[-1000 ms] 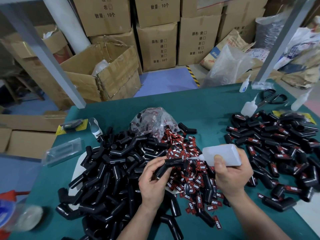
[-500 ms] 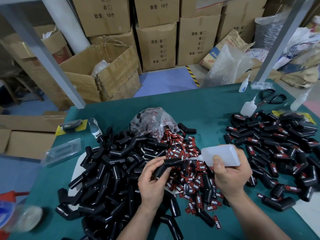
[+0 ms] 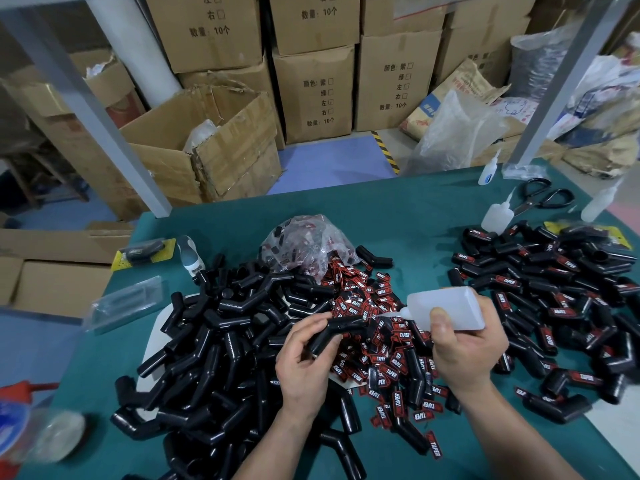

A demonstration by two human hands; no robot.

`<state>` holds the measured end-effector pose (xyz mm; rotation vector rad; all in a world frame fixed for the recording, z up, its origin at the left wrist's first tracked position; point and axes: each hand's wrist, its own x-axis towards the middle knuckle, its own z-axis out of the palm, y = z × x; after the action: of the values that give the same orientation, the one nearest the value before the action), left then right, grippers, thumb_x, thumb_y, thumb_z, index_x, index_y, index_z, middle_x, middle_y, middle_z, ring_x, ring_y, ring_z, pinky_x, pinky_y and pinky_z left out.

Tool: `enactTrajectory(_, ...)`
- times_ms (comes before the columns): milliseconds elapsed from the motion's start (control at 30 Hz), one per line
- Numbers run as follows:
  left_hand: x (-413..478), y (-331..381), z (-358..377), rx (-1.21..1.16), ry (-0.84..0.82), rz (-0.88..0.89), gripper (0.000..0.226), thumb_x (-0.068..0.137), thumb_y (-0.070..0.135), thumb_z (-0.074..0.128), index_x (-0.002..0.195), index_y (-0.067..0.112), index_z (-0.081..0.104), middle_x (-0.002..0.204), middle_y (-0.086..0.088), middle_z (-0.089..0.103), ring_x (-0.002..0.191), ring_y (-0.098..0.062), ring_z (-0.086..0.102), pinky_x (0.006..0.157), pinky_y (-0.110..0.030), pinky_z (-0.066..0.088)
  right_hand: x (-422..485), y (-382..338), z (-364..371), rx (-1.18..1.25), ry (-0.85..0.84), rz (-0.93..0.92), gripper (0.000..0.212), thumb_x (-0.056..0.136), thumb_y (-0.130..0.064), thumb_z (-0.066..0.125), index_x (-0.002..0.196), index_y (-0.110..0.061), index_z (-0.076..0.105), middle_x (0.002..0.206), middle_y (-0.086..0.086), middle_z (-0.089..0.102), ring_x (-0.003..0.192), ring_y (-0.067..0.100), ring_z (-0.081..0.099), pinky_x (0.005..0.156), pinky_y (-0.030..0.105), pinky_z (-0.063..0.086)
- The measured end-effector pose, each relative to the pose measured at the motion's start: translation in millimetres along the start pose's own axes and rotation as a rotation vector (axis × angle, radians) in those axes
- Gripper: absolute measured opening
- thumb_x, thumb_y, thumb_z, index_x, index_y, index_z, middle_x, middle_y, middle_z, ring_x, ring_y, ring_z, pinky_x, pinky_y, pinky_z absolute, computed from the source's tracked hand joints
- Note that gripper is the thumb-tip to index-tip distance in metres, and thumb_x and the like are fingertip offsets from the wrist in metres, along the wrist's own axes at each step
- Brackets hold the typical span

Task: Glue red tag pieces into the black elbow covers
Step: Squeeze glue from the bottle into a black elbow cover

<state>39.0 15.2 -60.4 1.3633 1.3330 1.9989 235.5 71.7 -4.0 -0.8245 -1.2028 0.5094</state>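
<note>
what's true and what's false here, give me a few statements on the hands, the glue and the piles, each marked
1. The left hand holds a black cover. True.
2. The right hand is empty. False: it grips a glue bottle.
3. The glue bottle aims at the cover. True.
4. The left pile of covers bears red tags. False: it is plain black; the right pile bears them.
5. Loose tags lie between the two piles. True.
</note>
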Motion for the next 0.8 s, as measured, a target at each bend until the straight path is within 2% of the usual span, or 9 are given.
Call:
enactTrajectory(133,-0.2,-1.7,-0.3,0.005,0.003,0.015,0.037,0.084,0.014,0.08,0.115,0.033,0.073,0.121,0.007,0.074,0.112,-0.02,0.071,0.099,-0.028,0.055,-3.0,2.8,0.1,-0.016,-0.008,-0.004,0.043,0.09,-0.058,0.066,0.097,-0.015,0.059,0.092,-0.031,0.064,0.075,-0.009,0.058,0.067,0.009,0.045)
enactTrajectory(233,-0.1,-1.8,-0.1,0.01,0.001,0.013,0.038,0.084,0.014,0.08,0.116,0.034,0.073,0.121,0.007,0.074,0.113,-0.02,0.071,0.099,-0.028,0.055,-0.2,2.2,-1.4,-0.033,-0.008,-0.015,0.046,0.091,-0.056,0.065,0.096,-0.011,0.058,0.094,-0.032,0.064,0.077,-0.01,0.059,0.068,0.006,0.044)
enactTrajectory(500,-0.5,-4.2,-0.2,0.009,-0.001,0.023,0.039,0.084,0.014,0.08,0.117,0.034,0.073,0.121,0.006,0.074,0.113,-0.02,0.071,0.1,-0.028,0.055,-2.1,4.2,-1.8,-0.043,-0.015,-0.022,0.044,0.091,-0.056,0.065,0.097,-0.013,0.058,0.094,-0.032,0.064,0.076,-0.01,0.059,0.067,0.006,0.045)
enactTrajectory(667,-1.0,-5.3,-1.1,0.005,-0.009,0.025,0.039,0.085,0.013,0.08,0.118,0.033,0.072,0.122,0.006,0.073,0.114,-0.021,0.071,0.1,-0.029,0.055,-0.3,2.6,-1.7,-0.023,-0.013,-0.025,0.032,0.091,-0.056,0.066,0.101,-0.027,0.058,0.093,-0.032,0.064,0.075,-0.009,0.06,0.065,0.007,0.045)
enactTrajectory(800,-0.5,-4.4,-0.8,0.002,-0.005,0.026,0.039,0.085,0.014,0.08,0.117,0.034,0.072,0.122,0.007,0.073,0.114,-0.019,0.071,0.099,-0.029,0.056,-2.4,2.8,-0.6,-0.019,-0.039,-0.034,0.034,0.092,-0.055,0.065,0.1,-0.023,0.059,0.094,-0.032,0.063,0.076,-0.009,0.059,0.066,0.007,0.045)
